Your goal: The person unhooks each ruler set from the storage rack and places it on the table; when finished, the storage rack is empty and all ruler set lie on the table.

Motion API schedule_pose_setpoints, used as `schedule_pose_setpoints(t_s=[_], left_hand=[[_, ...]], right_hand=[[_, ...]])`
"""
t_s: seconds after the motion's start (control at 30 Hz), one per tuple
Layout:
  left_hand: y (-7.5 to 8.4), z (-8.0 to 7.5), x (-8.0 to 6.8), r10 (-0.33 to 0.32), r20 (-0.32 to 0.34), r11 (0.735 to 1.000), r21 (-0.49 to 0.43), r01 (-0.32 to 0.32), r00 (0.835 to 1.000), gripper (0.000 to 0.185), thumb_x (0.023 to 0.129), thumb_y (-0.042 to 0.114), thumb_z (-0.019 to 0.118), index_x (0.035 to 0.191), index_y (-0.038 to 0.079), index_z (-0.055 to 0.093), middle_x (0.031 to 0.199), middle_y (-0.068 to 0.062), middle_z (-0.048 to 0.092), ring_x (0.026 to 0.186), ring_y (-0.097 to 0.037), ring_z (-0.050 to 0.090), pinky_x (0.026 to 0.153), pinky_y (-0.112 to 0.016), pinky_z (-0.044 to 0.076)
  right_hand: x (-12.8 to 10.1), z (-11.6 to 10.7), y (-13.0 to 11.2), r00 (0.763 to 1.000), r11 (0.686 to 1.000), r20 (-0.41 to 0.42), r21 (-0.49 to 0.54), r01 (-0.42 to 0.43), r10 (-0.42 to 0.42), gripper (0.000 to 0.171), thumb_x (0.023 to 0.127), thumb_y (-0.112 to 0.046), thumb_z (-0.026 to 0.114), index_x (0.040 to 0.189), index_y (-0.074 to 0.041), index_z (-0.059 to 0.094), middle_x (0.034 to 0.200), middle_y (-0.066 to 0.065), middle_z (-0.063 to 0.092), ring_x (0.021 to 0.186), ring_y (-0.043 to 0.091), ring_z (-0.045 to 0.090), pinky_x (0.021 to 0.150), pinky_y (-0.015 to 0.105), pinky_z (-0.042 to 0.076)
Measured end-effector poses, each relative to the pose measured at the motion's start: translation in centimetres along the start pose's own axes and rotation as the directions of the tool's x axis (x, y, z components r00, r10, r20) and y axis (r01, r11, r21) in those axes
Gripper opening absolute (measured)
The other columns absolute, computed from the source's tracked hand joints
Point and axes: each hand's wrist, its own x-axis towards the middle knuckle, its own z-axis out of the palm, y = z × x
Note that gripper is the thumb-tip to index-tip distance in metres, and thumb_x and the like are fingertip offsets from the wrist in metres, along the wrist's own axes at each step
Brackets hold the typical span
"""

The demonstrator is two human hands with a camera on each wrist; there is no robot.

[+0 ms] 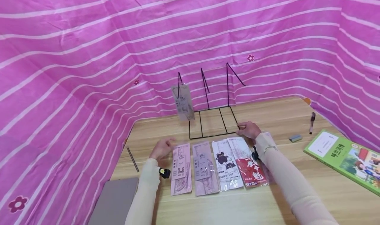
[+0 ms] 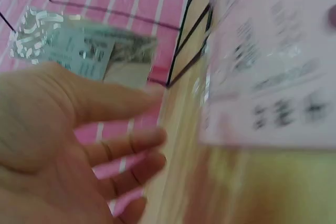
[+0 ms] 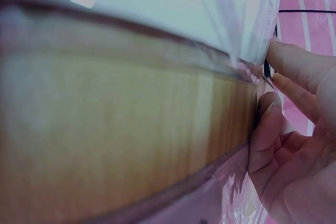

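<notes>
My right hand (image 1: 248, 129) pinches the rack (image 1: 213, 122) base; left hand (image 1: 162, 148) open, empty, beside the packs (image 1: 181, 169). A nudge could drop the hung pack (image 1: 183, 103).

You can read "20" near the top of the pink ruler pack (image 1: 181, 168) by your left hand, and "PCS" lower on it. The grey-pink pack (image 1: 205, 168) beside it also shows "20". The white cat pack (image 1: 227, 165) reads "Ruler-Set". The red pack (image 1: 251, 172) carries large white Chinese characters, probably with "RULER" below, too small to confirm.
</notes>
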Motion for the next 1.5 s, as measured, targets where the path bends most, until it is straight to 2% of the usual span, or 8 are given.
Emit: schedule_pose_setpoints(t_s=[0.17,0.3,0.4,0.63,0.83,1.1,1.27,1.5], left_hand=[[0.2,-1.9,2.8,0.070,-0.084,0.991,-0.105,-0.079,0.994,0.039,0.093,0.001,0.065,0.132,0.003,0.063,0.114,-0.025,0.066,0.101,-0.031,0.062,0.085,-0.040,0.056],[1.2,-2.8,4.8,0.048,-0.124,0.961,-0.265,-0.080,0.991,0.046,0.096,0.011,0.066,0.141,0.007,0.057,0.141,-0.023,0.055,0.126,-0.038,0.052,0.106,-0.053,0.046],[2.3,-3.5,6.0,0.057,-0.169,0.935,-0.336,-0.112,0.984,0.050,0.095,0.013,0.068,0.144,0.011,0.055,0.148,-0.016,0.051,0.134,-0.038,0.046,0.112,-0.056,0.039],[4.5,-4.7,8.5,0.162,-0.237,0.881,-0.403,-0.249,0.958,0.052,0.093,0.007,0.070,0.143,0.012,0.057,0.156,-0.009,0.044,0.133,-0.040,0.047,0.110,-0.054,0.043],[6.8,-5.6,9.1,0.184,-0.201,0.848,-0.463,-0.259,0.962,0.054,0.095,0.006,0.068,0.146,0.017,0.054,0.156,-0.012,0.045,0.133,-0.037,0.052,0.116,-0.053,0.036],[8.7,-6.1,8.8,0.170,-0.175,0.848,-0.475,-0.234,0.970,0.050,0.095,0.007,0.069,0.143,0.011,0.057,0.152,-0.016,0.050,0.134,-0.040,0.051,0.119,-0.056,0.029],[8.0,-5.9,10.4,0.175,-0.213,0.856,-0.448,-0.256,0.961,0.044,0.095,0.012,0.070,0.138,0.013,0.062,0.148,-0.015,0.054,0.141,-0.034,0.044,0.119,-0.052,0.031],[7.6,-5.2,11.5,0.109,-0.226,0.874,-0.442,-0.201,0.968,0.045,0.092,0.022,0.075,0.136,0.018,0.064,0.143,-0.015,0.058,0.136,-0.030,0.051,0.119,-0.049,0.034]], right_hand=[[0.0,-0.1,0.0,1.000,1.000,-0.003,-0.011,0.005,-0.005,0.060,0.093,-0.020,0.074,0.146,-0.003,0.050,0.141,0.033,0.051,0.127,0.047,0.052,0.108,0.058,0.041],[-0.1,-0.3,0.0,1.000,1.000,-0.013,-0.011,-0.005,0.005,0.060,0.093,-0.020,0.074,0.146,-0.004,0.050,0.142,0.033,0.051,0.127,0.047,0.052,0.108,0.058,0.041],[-0.2,-0.1,0.2,1.000,1.000,-0.012,0.012,-0.020,0.020,0.060,0.093,-0.020,0.074,0.146,-0.006,0.050,0.142,0.032,0.051,0.125,0.046,0.053,0.107,0.057,0.042],[-0.3,1.1,0.6,0.999,0.997,-0.010,0.054,-0.050,0.051,0.061,0.091,-0.020,0.075,0.146,-0.007,0.052,0.140,0.031,0.053,0.122,0.044,0.055,0.103,0.057,0.045],[-0.4,1.5,0.7,0.999,0.999,-0.037,0.027,-0.036,0.037,0.059,0.090,-0.020,0.077,0.143,-0.007,0.055,0.138,0.030,0.056,0.119,0.042,0.057,0.103,0.055,0.046],[-0.8,0.9,0.2,0.998,0.998,-0.040,0.051,-0.042,0.044,0.059,0.090,-0.017,0.076,0.144,-0.006,0.054,0.138,0.030,0.056,0.119,0.042,0.057,0.101,0.054,0.047],[-0.7,0.9,0.3,0.998,0.998,-0.043,0.053,-0.036,0.039,0.059,0.089,-0.016,0.077,0.143,-0.006,0.055,0.137,0.030,0.057,0.118,0.041,0.057,0.103,0.054,0.046],[-0.4,0.8,0.6,0.999,1.000,-0.053,-0.013,-0.007,0.006,0.059,0.088,-0.018,0.078,0.142,-0.006,0.056,0.131,0.030,0.061,0.115,0.041,0.060,0.100,0.055,0.047]])
